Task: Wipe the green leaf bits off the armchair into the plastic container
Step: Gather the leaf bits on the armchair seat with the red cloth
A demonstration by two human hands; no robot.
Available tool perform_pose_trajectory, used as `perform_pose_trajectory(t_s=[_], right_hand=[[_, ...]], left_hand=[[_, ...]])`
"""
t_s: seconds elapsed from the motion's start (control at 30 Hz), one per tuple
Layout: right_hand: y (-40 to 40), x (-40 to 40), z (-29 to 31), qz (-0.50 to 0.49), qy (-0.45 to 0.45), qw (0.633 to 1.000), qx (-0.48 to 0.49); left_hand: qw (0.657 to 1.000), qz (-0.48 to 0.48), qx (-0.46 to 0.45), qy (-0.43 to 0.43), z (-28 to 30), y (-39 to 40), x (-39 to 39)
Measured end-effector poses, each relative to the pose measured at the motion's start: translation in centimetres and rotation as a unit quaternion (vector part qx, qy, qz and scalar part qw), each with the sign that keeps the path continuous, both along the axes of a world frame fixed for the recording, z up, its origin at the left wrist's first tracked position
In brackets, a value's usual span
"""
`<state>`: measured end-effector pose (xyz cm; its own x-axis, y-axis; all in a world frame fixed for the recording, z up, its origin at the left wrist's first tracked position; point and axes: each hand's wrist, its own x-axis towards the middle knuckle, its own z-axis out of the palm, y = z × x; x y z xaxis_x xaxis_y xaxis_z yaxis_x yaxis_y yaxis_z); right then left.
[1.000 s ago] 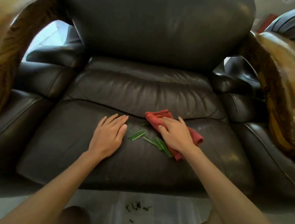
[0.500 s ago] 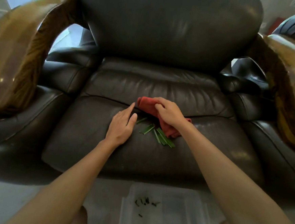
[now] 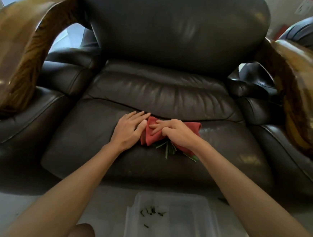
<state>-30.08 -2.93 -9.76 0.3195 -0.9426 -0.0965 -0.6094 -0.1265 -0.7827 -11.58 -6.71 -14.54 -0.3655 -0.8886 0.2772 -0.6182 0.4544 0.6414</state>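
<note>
A dark brown leather armchair point(image 3: 159, 167) fills the view. On its seat cushion lies a red cloth point(image 3: 151, 134), bunched near the seam. My right hand point(image 3: 178, 134) presses on the cloth with curled fingers gripping it. My left hand point(image 3: 130, 128) lies flat on the seat, fingers apart, its edge against the cloth's left side. Green leaf bits point(image 3: 168, 149) stick out from under the cloth's near edge. A clear plastic container point(image 3: 192, 205) stands on the floor below the seat front, with a few dark leaf bits point(image 3: 152, 212) inside.
Glossy wooden armrests rise at the left point(image 3: 12, 66) and right point(image 3: 303, 96). A second dark leather chair point(image 3: 312, 31) stands at the far right. Pale floor point(image 3: 13, 210) surrounds the container. My knee point(image 3: 83, 234) shows at the bottom edge.
The cloth has slid left over the leaf bits, gathering them into one bunch. My left hand has moved up against the cloth. The view has pulled back, showing more of the container.
</note>
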Motion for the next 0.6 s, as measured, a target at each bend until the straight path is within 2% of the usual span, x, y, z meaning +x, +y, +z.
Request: perform_pose_trajectory(t_s=[0.1, 0.17, 0.2, 0.3, 0.43, 0.6], right_hand=[[0.8, -0.2, 0.7, -0.04, 0.011, 0.998, -0.039], [0.8, 0.1, 0.6, -0.116, 0.109, 0.98, -0.116], [1.0, 0.5, 0.4, -0.145, 0.17, 0.967, -0.122], [2.1, 1.9, -1.5, -0.145, 0.276, 0.947, -0.071], [3.0, 1.6, -2.7, -0.126, 0.29, 0.941, -0.118], [4.5, 0.1, -2.6, -0.096, 0.295, 0.942, -0.131]], left_hand=[[1.0, 0.0, 0.001, -0.012, 0.2, -0.1, 0.1], [1.0, 0.003, 0.003, -0.003, 0.2, -0.1, 0.2], [1.0, 0.004, 0.005, -0.003, 0.3, 0.0, 0.2], [1.0, -0.001, 0.002, -0.026, 0.2, 0.3, 0.2], [0.998, -0.018, -0.022, -0.053, 0.2, 1.7, -0.3], [0.99, -0.005, -0.076, -0.117, -1.0, 5.0, -1.4]])
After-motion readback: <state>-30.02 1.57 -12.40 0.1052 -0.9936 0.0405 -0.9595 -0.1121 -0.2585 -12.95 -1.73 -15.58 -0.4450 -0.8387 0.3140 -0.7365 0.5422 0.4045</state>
